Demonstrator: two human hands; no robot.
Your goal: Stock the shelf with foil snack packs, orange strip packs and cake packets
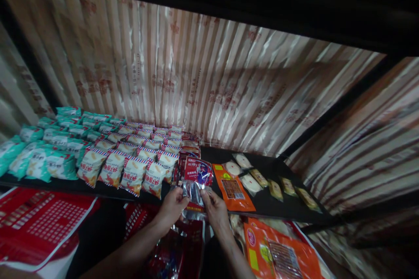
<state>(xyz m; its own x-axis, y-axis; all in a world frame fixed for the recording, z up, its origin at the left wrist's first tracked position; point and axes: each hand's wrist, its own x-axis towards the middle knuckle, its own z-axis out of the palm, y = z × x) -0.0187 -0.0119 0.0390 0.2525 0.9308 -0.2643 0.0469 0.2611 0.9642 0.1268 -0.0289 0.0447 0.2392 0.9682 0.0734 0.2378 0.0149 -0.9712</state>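
My left hand (172, 208) and my right hand (214, 207) both grip the lower edge of a red snack packet (196, 178) with a clear window, at the front edge of a black shelf (278, 209). Fingers of both hands are curled on the packet. Behind it stands a row of similar red packets (189, 144). Just right of my right hand an orange packet (233, 187) lies flat on the shelf.
White and red striped snack bags (131, 170) and teal bags (46, 157) fill the shelf's left part. Small pale and yellow packets (271, 183) lie to the right. Striped shiny sheeting (196, 74) backs the shelf. Orange packets (278, 253) and red printed cartons (39, 218) sit below.
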